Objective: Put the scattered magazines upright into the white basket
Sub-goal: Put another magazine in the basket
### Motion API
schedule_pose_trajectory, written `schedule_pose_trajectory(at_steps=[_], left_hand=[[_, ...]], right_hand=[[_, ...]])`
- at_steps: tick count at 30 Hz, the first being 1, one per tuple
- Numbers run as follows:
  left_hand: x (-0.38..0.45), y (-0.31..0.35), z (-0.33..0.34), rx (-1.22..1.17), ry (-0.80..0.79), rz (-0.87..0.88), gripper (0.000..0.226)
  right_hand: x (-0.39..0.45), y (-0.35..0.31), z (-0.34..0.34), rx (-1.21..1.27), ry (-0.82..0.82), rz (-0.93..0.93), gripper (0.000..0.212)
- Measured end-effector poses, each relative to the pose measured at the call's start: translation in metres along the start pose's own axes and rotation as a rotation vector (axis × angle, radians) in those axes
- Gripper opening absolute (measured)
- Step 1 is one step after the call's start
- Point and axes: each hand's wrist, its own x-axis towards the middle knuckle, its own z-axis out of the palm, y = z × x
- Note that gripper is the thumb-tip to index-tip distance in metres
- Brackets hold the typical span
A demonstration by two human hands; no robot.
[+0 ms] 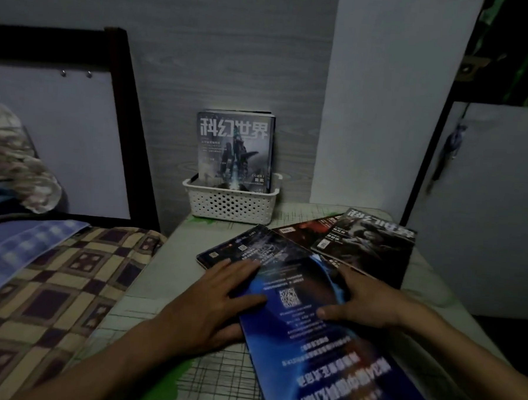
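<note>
Both hands on the blue magazine [305,318], one at each long edge. Left hand [221,292] spread flat, fingers splayed across the cover's left side, thumb seemingly tucked toward the near edge; right hand [370,300] curled round the right edge, thumb on top, fingers hidden beneath or behind the edge. Grip best read as a two-handed clasp on that magazine, closed on it from the sides rather than clenched; whether already raised off the worktop [167,274] cannot be told. Forearms converging from the lower corners of the view, wrists low, palms angled inward. Judged from this: pick-up step for the next magazine, not yet carried. Further out, a dark magazine [248,245] lying partly under the blue one, a red magazine [307,229] and a grey-covered magazine [373,242] fanned flat beyond the right hand, overlapping each other. Well apart, at the far edge against the wall, the white basket [232,204] with a few magazines already upright [234,149] inside, covers facing forward. Next move likely calling for a lift clear of the pile, a turn to stand the magazine on its short edge, and a slot in front of the ones already standing, where free room looks narrow. Bed [54,265] just beside the worktop on the left.
</note>
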Motion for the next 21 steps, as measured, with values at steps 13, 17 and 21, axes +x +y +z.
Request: schedule_pose_trajectory(at_steps=[13,17,21], left_hand=[[0.061,-0.025,-0.071,-0.993,0.698,-0.501,0.030],[0.052,-0.028,-0.041,-0.986,0.499,-0.653,0.028],[0.041,-0.030,-0.018,-0.965,0.449,-0.691,0.040]], right_hand=[[0.008,-0.023,-0.054,1.036,0.139,-0.361,0.036],[0.026,-0.040,-0.024,0.806,0.429,-0.224,0.023],[0.040,-0.037,-0.002,0.952,0.372,-0.118,0.036]])
